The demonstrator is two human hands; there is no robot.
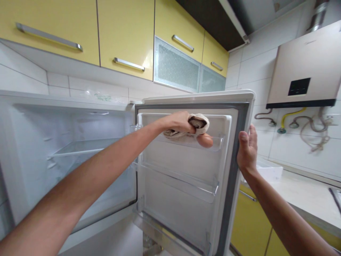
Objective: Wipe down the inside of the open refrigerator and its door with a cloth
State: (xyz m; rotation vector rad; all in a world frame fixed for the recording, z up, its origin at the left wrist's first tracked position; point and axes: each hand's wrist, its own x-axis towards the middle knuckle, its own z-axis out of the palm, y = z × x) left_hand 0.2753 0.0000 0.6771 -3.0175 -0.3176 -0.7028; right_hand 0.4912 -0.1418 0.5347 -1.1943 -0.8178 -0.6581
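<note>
My left hand (179, 121) reaches across to the open refrigerator door (181, 156) and is closed on a bunched beige cloth (204, 122). The cloth is at the upper clear door shelf (217, 144), its folds hanging beside the fingers. Just below the cloth, a smooth reddish-brown, egg-shaped thing (205, 140) shows at that shelf; I cannot tell whether the hand touches it. My right hand (247, 149) holds the door's outer edge, thumb on the near side and fingers behind it.
To the left stands the refrigerator's open compartment with a glass shelf (85, 145). Lower on the door are a middle clear shelf (181, 179) and a bottom bin (160, 225). Yellow cabinets (125, 32) hang above. A water heater (306, 67) and a countertop (301, 192) are at right.
</note>
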